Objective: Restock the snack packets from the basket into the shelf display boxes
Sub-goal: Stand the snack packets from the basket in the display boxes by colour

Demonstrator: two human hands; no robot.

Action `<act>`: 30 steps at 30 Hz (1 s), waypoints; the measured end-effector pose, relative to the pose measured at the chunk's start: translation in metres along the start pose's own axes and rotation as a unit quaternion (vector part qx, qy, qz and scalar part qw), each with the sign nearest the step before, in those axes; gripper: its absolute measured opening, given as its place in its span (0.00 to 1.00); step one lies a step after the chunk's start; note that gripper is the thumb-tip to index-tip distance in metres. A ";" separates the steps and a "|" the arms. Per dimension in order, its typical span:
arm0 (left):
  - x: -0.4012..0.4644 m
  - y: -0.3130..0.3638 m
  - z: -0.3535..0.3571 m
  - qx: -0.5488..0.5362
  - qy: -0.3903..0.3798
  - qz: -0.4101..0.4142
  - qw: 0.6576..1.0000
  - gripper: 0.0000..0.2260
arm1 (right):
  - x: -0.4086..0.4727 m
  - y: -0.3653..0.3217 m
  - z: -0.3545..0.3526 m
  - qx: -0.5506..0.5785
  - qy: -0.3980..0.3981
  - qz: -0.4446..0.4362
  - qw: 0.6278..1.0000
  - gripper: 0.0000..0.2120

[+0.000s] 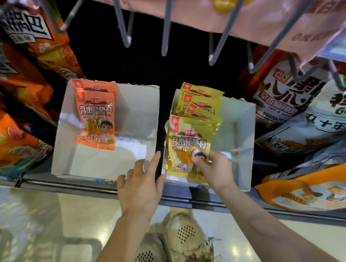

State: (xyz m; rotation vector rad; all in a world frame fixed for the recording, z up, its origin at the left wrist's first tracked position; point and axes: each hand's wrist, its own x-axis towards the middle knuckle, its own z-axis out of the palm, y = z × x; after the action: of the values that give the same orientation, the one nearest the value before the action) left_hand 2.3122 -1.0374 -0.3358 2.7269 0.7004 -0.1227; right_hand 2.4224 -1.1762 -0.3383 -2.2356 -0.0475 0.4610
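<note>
Step in hand, by my read: seating yellow pkts in the R box. R hand [213, 169] pinches the front yellow pkt [189, 148] low down, thumb over the cartoon face, fingers behind. The pkt stands near upright against the box's near-left corner, w/ more yellow pkts [200, 101] fanned behind it toward 12 o'clock.

L hand [140, 183] is open, holds nothing; fingers straight, tips pointing to 1 o'clock at the gap between the two boxes. Index tip is near the L box's [137, 113] front corner; can't tell if it touches.

R box [245, 133] has bare floor to the pkts' 3 o'clock side. L box holds only a couple of orange pkts [97, 118] leaning on its back-left wall, at 10 o'clock from the L hand; lots of room there.

A basket-like shape [24, 256] sits at 8 o'clock on the floor, too blurred to confirm or see contents.

Next move, as I judge it: let go once the yellow pkt stands w/o tipping fwd, maybe steady the row w/ the L hand, then go back to the basket for more stock. Risk: the front pkt slumps over the low front lip if released loose.
</note>
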 end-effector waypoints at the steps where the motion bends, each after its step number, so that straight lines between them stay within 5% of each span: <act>1: 0.000 0.000 0.001 0.001 -0.003 -0.001 1.000 0.25 | 0.000 0.000 0.000 0.001 -0.010 0.011 1.000 0.02; 8: -0.001 0.002 -0.002 0.042 -0.017 -0.001 0.999 0.24 | 0.000 0.000 -0.001 -0.042 -0.093 0.065 0.993 0.07; 17: -0.004 -0.007 -0.015 0.036 0.023 0.039 0.998 0.23 | -0.013 -0.018 -0.022 -0.185 -0.053 0.097 0.977 0.23; 21: -0.012 -0.005 -0.045 0.066 0.008 0.006 0.998 0.13 | -0.029 -0.039 -0.040 -0.277 -0.035 0.035 0.960 0.20; 30: -0.044 -0.020 -0.131 0.139 0.080 0.032 0.987 0.17 | -0.088 -0.125 -0.071 -0.426 -0.032 -0.126 0.895 0.18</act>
State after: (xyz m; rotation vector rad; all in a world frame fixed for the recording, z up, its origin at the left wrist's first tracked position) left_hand 2.2645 -0.9983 -0.2108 3.0495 0.6829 0.0172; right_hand 2.3800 -1.1634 -0.1761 -3.0047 -0.6881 0.4122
